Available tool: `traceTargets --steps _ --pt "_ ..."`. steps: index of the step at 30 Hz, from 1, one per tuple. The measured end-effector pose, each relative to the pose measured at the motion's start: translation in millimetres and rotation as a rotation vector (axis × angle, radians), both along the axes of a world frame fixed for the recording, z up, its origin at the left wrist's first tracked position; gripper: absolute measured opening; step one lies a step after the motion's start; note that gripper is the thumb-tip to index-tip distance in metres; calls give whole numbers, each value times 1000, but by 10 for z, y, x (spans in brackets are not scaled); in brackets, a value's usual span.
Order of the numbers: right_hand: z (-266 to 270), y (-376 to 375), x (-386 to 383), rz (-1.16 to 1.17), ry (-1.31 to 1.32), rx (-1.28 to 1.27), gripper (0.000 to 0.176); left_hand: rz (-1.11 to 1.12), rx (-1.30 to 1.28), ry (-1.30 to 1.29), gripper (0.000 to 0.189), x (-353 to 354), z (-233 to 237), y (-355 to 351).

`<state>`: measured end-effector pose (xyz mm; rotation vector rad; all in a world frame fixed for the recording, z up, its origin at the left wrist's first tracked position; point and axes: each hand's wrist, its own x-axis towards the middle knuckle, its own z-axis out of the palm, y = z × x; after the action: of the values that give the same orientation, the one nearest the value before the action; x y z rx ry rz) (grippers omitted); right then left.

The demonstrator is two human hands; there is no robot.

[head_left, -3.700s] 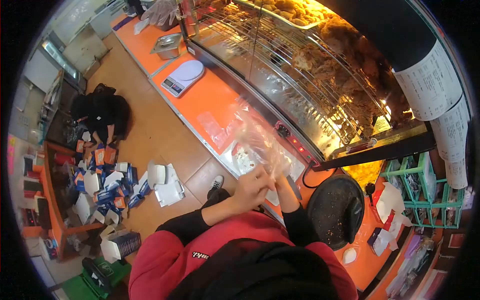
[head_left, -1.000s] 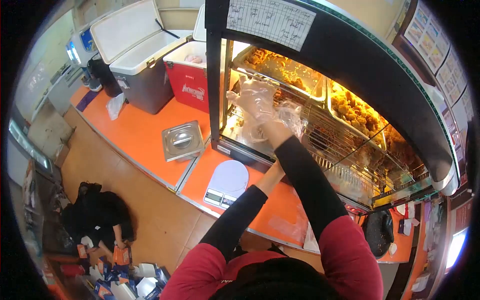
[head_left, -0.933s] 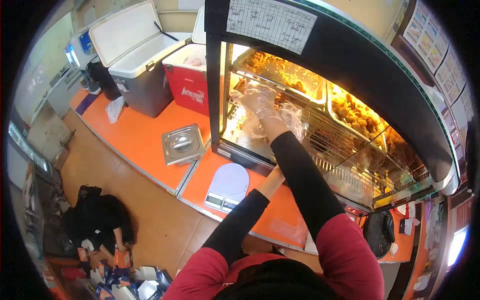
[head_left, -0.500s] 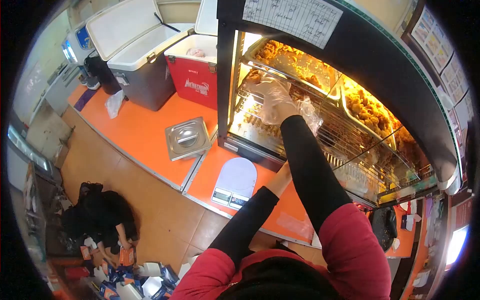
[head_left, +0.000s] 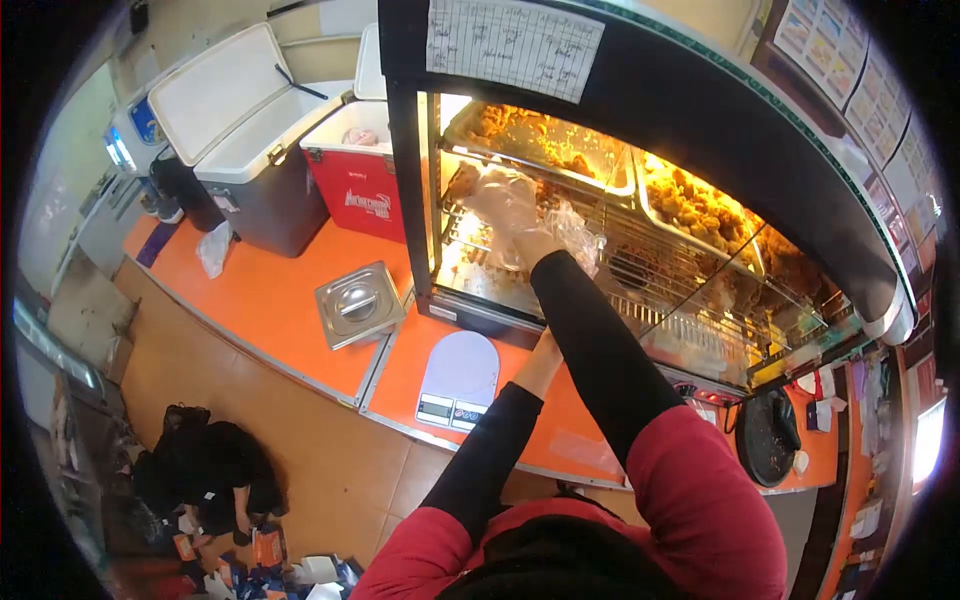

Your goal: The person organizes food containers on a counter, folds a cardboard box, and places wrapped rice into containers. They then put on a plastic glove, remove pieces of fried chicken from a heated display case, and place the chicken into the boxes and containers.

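Inside the lit food warmer (head_left: 640, 45), my right hand (head_left: 505, 205) wears a loose clear plastic glove. Its fingers close around a browned piece of fried chicken (head_left: 463, 184) at the left end of the wire rack (head_left: 640, 270). Crumpled clear plastic (head_left: 572, 236) shows just right of my right wrist. My left hand (head_left: 546, 356) reaches up beneath my right forearm; only the wrist shows, and its fingers are hidden. Above the rack, metal trays (head_left: 600, 185) hold fried chicken pieces (head_left: 700, 205).
A kitchen scale (head_left: 460, 378) and a lidded steel pan (head_left: 358, 304) sit on the orange counter (head_left: 260, 285). Behind them stand an open red cooler (head_left: 362, 195) and an open grey cooler (head_left: 268, 212). At lower left, a person in black (head_left: 215, 470) bends over several boxes (head_left: 268, 548).
The whole view has shifted, so the warmer and counter sit further left. My right hand stays at the rack's left end. The person at lower left has shifted slightly over the boxes.
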<state>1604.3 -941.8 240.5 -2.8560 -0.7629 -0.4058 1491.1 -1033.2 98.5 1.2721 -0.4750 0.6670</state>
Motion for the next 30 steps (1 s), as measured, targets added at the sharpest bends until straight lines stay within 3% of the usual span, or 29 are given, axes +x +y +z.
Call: traceTargets --steps 3,7,9,11,14,15,18,19,23,26,30 --pt "48 47 15 -6 -13 -31 40 19 16 4 40 0 4 8" --pt "360 -42 -307 -9 116 182 38 49 30 9 41 18 9 28" --pt "76 3 -29 -3 150 341 41 62 31 11 41 38 32 20" --pt "108 -41 -38 -52 272 301 45 74 32 19 42 50 28 4" --pt "94 27 -89 68 46 119 46 104 42 19 42 81 45 45" --pt "202 -29 -260 96 195 273 48 117 43 17 43 89 54 70" --pt "462 -170 -784 84 302 669 41 155 49 24 43 109 66 68" --pt "641 -304 -963 96 674 725 49 168 55 29 44 111 61 79" --pt "671 -674 -1481 380 1105 1408 49 285 107 56 45 180 106 151" --pt "704 -1120 -1805 473 1256 1655 49 473 192 84 45 210 164 316" --pt "787 -1843 -2028 441 1258 1808 50 709 300 117 47 303 247 713"
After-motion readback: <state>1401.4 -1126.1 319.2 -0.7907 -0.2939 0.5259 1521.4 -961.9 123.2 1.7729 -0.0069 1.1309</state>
